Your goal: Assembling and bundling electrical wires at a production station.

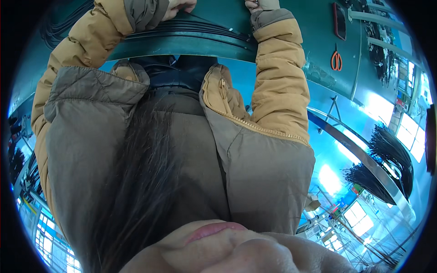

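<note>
My left hand (179,7) is at the top edge of the view, its fingers bent together around the end of a thin black cable that slants away to the right. Below it, a bundle of long black cables (195,28) lies across the green table (314,27), near the table's front edge. My right hand (262,4) is partly cut off by the top edge, right of the bundle's end. Its fingers are curled closed; what they hold cannot be made out.
Orange-handled scissors (336,61) and a dark phone with a red edge (339,21) lie on the table to the right. More black cables (63,27) spread at the far left. Thick cable bundles (389,154) hang on a metal rack at the right.
</note>
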`<state>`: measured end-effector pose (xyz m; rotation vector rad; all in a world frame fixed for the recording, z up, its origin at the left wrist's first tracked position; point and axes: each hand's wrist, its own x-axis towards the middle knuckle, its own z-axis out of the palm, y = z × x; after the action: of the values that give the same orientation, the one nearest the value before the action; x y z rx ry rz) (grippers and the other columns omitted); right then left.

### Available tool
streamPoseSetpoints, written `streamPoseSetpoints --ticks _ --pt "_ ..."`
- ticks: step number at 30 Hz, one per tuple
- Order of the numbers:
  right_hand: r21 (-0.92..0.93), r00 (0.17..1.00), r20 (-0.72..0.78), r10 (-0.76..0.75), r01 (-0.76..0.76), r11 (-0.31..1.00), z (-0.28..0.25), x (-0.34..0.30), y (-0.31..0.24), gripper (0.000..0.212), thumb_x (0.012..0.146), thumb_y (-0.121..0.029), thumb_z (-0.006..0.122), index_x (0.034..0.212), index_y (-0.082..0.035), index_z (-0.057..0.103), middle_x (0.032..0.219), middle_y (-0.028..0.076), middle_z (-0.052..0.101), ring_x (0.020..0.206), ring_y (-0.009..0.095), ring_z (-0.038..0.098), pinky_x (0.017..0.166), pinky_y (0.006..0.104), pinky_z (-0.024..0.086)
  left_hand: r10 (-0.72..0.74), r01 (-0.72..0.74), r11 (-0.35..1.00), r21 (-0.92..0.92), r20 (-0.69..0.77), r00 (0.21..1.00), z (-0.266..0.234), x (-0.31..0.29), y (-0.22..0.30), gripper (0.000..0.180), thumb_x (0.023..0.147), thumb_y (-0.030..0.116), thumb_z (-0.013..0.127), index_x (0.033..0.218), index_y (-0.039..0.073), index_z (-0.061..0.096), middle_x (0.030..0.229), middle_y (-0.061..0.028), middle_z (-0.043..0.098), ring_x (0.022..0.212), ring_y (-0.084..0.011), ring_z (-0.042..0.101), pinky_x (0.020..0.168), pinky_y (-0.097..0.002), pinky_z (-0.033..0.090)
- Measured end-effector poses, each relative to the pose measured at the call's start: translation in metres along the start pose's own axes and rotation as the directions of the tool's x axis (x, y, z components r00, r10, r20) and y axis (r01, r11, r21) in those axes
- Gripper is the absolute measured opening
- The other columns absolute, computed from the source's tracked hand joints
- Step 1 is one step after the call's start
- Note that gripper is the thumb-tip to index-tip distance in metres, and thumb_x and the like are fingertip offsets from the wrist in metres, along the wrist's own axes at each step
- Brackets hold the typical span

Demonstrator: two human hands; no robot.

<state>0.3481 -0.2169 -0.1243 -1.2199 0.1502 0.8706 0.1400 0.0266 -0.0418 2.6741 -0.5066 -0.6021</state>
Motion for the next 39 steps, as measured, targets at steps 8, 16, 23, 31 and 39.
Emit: streamPoseSetpoints --ticks 8,16,23,31,39 --pt "0.132 0.953 0.287 0.095 -0.137 0.982 -0.017 -0.009 0.004 0.008 0.105 -0.010 0.052 0.103 -0.002 0.054 0.078 0.006 0.054 0.056 0.010 0.042 0.046 0.0234 0.035 -0.181 0.217 0.973 0.079 -0.320 0.930 -0.005 0.035 0.039 0.023 0.091 0.014 0.065 0.113 0.006 0.065 0.108 -0.0186 0.060 0.102 -0.0382 0.061 0.089 -0.0476 0.049" --pt "-0.042 0.965 0.259 -0.031 0.043 0.998 -0.035 -0.054 0.024 0.017 0.107 -0.021 0.056 0.108 -0.005 0.057 0.090 0.006 0.061 0.063 0.010 0.046 0.049 0.0214 0.037 0.062 -0.005 0.993 0.121 -0.470 0.880 0.040 0.079 0.035 0.020 0.093 0.021 0.069 0.105 0.006 0.063 0.102 -0.0181 0.060 0.097 -0.0390 0.060 0.086 -0.0472 0.050" --pt "-0.183 0.977 0.194 -0.085 0.121 0.976 -0.020 -0.087 0.027 0.027 0.108 -0.033 0.054 0.107 -0.007 0.058 0.081 0.006 0.061 0.050 0.010 0.040 0.041 0.0239 0.029 -0.115 -0.028 0.974 -0.224 -0.599 0.793 0.036 0.072 0.040 0.014 0.093 0.016 0.067 0.096 0.003 0.063 0.091 -0.0227 0.065 0.088 -0.0432 0.064 0.078 -0.0487 0.052" --pt "-0.204 0.985 0.137 -0.105 0.132 0.970 0.010 -0.100 0.040 0.026 0.109 -0.031 0.050 0.111 -0.006 0.057 0.074 0.007 0.059 0.048 0.011 0.041 0.040 0.0255 0.030 -0.149 -0.018 0.965 -0.262 -0.603 0.784 0.038 0.069 0.048 0.013 0.092 0.014 0.067 0.093 0.002 0.062 0.091 -0.0228 0.065 0.087 -0.0441 0.064 0.077 -0.0489 0.053" --pt "0.002 0.971 0.091 -0.223 0.223 0.975 0.012 -0.096 0.042 0.019 0.108 -0.024 0.050 0.106 -0.007 0.056 0.078 0.008 0.059 0.052 0.013 0.044 0.042 0.0255 0.032 -0.131 -0.077 0.962 -0.260 -0.694 0.708 0.041 0.070 0.048 0.010 0.091 0.011 0.068 0.093 0.003 0.061 0.090 -0.0225 0.064 0.086 -0.0441 0.063 0.076 -0.0485 0.052"
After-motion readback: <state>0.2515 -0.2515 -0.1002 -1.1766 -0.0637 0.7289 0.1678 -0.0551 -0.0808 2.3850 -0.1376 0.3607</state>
